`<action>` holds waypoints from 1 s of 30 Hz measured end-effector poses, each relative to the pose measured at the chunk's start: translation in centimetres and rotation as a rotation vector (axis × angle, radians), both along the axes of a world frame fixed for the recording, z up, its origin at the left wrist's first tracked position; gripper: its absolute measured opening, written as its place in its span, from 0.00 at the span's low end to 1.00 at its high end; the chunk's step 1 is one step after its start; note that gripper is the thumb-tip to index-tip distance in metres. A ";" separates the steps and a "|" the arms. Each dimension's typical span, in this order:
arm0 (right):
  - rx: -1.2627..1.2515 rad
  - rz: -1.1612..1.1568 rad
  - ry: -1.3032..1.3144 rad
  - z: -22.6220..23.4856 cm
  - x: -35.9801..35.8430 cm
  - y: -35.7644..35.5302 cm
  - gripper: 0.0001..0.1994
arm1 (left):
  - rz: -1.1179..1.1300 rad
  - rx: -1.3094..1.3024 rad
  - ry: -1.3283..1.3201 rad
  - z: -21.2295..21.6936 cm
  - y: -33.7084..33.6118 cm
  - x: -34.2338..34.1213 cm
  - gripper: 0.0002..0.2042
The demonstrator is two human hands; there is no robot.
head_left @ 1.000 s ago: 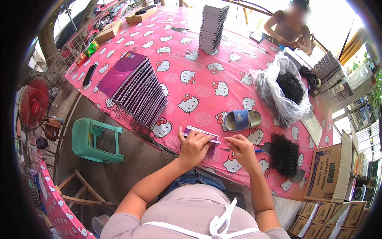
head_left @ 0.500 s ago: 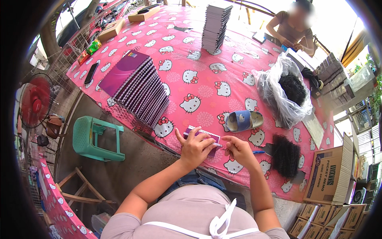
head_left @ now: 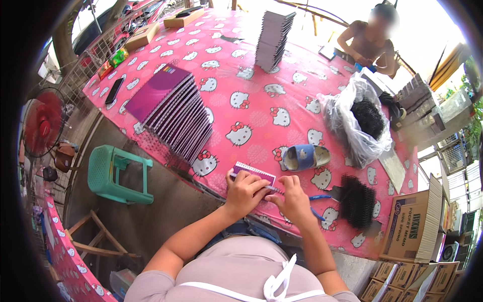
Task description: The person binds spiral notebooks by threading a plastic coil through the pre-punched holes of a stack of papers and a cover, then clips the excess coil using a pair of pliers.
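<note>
Beside the pink-covered table (head_left: 259,116) stands a green stool (head_left: 104,173), with a stack of purple notebooks (head_left: 173,116) on the cloth. Near the table's front edge, the left hand (head_left: 244,193) closes bent fingers over a small purple notebook (head_left: 256,173), pressing it down. At that notebook's right end, the right hand (head_left: 293,199) is half open; whether it pinches anything, I cannot tell. Judging by this, the step is binding-edge work, calling for a steady left hold and fine fingertip control. Blue pliers (head_left: 319,197) and black coils (head_left: 356,204) lie farther right.
</note>
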State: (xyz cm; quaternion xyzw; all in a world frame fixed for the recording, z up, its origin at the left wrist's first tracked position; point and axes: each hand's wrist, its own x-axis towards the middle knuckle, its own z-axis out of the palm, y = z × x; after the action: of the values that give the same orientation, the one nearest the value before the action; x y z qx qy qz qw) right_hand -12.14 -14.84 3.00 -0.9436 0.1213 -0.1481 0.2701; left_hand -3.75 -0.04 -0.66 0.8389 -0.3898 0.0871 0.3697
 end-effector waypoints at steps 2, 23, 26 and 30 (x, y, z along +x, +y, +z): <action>-0.030 0.031 0.015 0.1 0.0 0.2 0.09 | 0.000 -0.010 -0.064 -0.1 0.1 0.0 0.08; 0.144 0.091 -0.086 -0.8 0.9 -0.8 0.06 | -0.057 -0.041 0.005 -0.1 -0.1 0.7 0.08; 0.242 0.024 -0.137 -0.7 1.7 -5.1 0.08 | -0.093 -0.047 0.011 0.0 0.1 0.8 0.09; -0.153 -0.168 -0.057 -2.1 1.6 -13.3 0.37 | -0.084 -0.058 0.065 0.2 0.1 0.9 0.10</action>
State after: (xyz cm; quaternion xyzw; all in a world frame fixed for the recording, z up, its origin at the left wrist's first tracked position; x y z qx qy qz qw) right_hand -10.54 -28.12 0.93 -0.9433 0.1805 -0.2059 0.1874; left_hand -2.89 0.05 -0.47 0.8132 -0.4098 0.0554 0.4096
